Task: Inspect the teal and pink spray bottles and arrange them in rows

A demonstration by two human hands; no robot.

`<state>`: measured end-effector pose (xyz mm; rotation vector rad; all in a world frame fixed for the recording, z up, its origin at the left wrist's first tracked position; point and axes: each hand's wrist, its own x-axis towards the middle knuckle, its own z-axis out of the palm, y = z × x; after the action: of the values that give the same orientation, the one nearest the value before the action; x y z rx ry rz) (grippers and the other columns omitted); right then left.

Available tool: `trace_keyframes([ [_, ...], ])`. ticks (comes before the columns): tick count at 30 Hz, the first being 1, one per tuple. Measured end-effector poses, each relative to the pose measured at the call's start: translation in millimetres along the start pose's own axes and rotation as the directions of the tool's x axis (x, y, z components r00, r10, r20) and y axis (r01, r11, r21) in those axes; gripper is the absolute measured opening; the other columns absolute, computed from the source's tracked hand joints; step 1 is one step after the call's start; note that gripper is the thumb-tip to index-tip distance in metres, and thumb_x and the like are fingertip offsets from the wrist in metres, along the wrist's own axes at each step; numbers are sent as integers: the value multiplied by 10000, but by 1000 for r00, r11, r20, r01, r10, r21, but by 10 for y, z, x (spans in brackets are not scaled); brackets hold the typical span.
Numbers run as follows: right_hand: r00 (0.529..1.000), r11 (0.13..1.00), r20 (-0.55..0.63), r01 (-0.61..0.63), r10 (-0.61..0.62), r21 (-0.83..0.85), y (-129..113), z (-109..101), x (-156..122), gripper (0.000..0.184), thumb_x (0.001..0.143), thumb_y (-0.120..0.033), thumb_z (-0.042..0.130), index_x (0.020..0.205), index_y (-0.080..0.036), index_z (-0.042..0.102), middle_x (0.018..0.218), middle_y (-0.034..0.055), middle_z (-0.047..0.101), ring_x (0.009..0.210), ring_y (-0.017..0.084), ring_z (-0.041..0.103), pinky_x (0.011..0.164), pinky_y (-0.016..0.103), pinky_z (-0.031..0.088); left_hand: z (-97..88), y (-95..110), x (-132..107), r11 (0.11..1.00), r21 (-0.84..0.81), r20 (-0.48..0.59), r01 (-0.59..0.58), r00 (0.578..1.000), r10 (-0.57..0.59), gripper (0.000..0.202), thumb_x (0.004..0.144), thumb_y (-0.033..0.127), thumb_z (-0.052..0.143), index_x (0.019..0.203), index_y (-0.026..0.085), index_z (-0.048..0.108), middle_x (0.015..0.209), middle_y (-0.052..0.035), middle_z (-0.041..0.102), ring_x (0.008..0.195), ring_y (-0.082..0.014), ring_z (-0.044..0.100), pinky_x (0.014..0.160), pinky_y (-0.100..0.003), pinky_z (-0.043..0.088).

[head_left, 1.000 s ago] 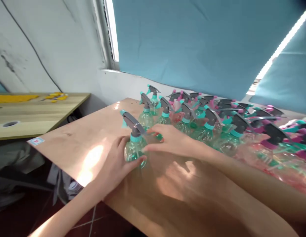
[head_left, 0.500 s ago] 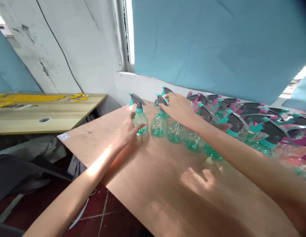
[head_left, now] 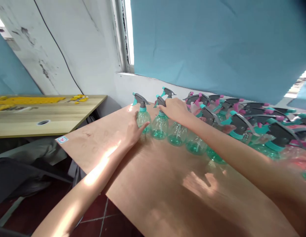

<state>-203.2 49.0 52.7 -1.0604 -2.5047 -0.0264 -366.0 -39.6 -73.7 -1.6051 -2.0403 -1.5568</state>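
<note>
A row of clear teal-tinted spray bottles with grey trigger heads stands on a tan board (head_left: 167, 194). My left hand (head_left: 134, 130) is wrapped round the belly of the leftmost spray bottle (head_left: 143, 116), thumb in front, fingers behind. My right hand (head_left: 176, 110) reaches over the row and curls on the grey spray head of the second bottle (head_left: 159, 122). Further teal bottles (head_left: 196, 144) line up under my right forearm. All of these stand upright.
Behind the row, many more bottles with teal and pink sprayers (head_left: 244, 115) crowd the board's far right. A wooden desk (head_left: 44, 118) with yellow pieces stands to the left. A dark chair (head_left: 16, 177) sits below the board's left edge. A blue curtain (head_left: 212, 46) hangs behind.
My left hand carried the bottle from the near part of the board to the left end of the row. My right hand moved from that bottle to the second bottle's sprayer.
</note>
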Motion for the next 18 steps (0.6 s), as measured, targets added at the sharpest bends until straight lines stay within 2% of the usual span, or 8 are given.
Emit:
trace_keyframes([
  [6, 1000, 1000, 29, 6, -6, 4, -21, 4, -12, 390, 946, -342, 467, 1042, -44, 700, 997, 253, 688, 938, 340, 666, 707, 389, 455, 11, 21, -38, 1000, 12, -18, 4, 1000, -4, 739, 870, 404, 652, 1482, 283, 255, 1533, -104, 338, 1364, -330, 375, 1067, -508, 357],
  [12, 998, 1000, 65, 19, -19, 7, -52, -52, -81, 392, 957, -331, 447, 1032, -47, 708, 921, 243, 700, 869, 320, 676, 660, 372, 459, 22, 0, -42, 1000, 22, -20, 17, 1000, -17, 723, 876, 420, 643, 1471, 253, 267, 1491, -131, 402, 1315, -337, 444, 1034, -506, 396],
  [18, 995, 998, 82, 57, -56, -5, -124, -137, -260, 403, 975, -342, 416, 986, -65, 708, 933, 229, 700, 882, 312, 675, 655, 358, 470, -3, 58, -31, 1000, 22, -5, 2, 1000, -2, 773, 862, 440, 652, 1492, 261, 242, 1533, -107, 333, 1374, -336, 351, 1085, -497, 329],
])
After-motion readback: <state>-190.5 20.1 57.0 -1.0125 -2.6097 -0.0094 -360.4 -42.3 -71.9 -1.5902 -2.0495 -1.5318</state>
